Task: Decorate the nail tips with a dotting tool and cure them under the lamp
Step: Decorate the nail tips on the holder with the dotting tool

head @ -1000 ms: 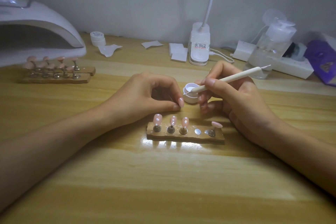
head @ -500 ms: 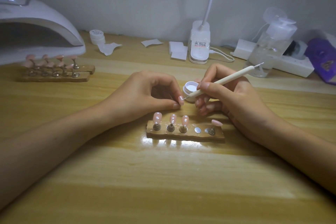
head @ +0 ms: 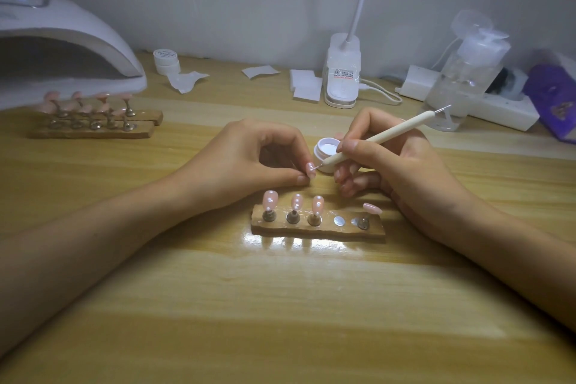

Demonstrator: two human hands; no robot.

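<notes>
Wooden worktop (head: 280, 305): your left hand (head: 249, 162) pinches a nail tip (head: 310, 169) above the stand (head: 318, 227), right hand (head: 389, 165) grips the dotting tool (head: 374, 142), point touching the tip from its right.

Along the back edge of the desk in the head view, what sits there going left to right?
White curing lamp → small white lidded jar → white desk-lamp base → clear pump bottle → purple packet.

Home nail desk: curing lamp (head: 71, 50), wooden tabletop (head: 280, 305), power strip (head: 486, 103).
</notes>
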